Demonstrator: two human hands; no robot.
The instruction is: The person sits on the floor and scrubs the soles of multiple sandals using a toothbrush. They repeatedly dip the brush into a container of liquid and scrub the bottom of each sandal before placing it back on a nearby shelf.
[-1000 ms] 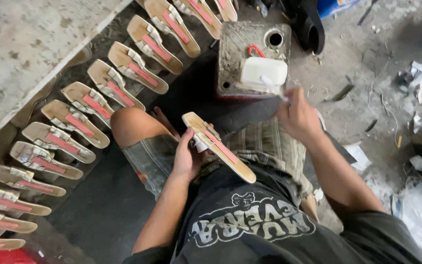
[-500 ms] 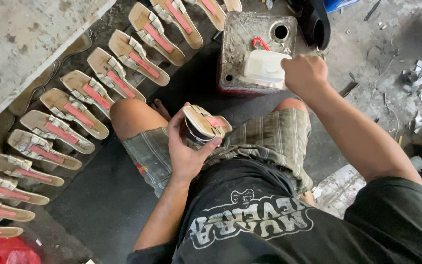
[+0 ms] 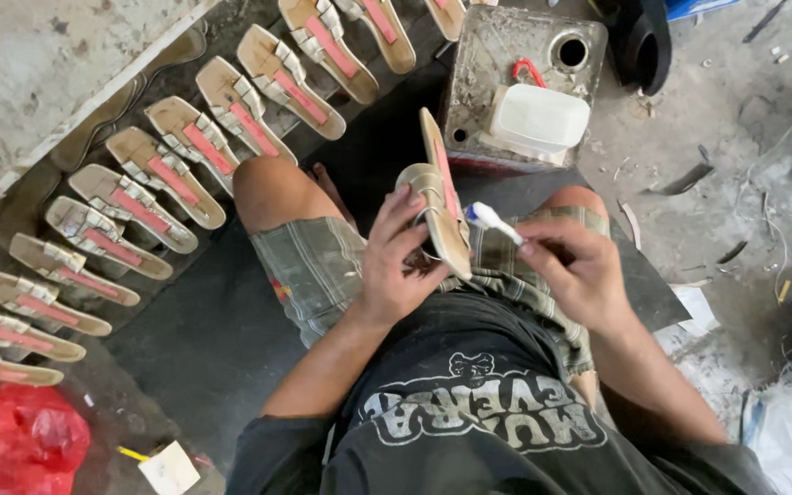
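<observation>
My left hand [image 3: 398,261] grips a tan sandal [image 3: 440,197] with a pink insole strip and pale straps, held on edge above my lap. My right hand [image 3: 577,270] holds a small brush [image 3: 489,218] whose white tip points at the sandal's edge, close to it or just touching. Both hands are over my plaid shorts [image 3: 323,266]. A white plastic tub [image 3: 539,117] sits on a dirty metal can [image 3: 492,60] just beyond my knees.
A long curved row of matching sandals [image 3: 190,147] lies on the dark mat to my left, along a concrete ledge [image 3: 38,64]. A red plastic bag [image 3: 16,440] is at the lower left. Scraps and debris [image 3: 763,238] litter the concrete floor at right.
My right hand came back from the white tub to my lap with the brush. My left hand turned the sandal from flat to standing on edge.
</observation>
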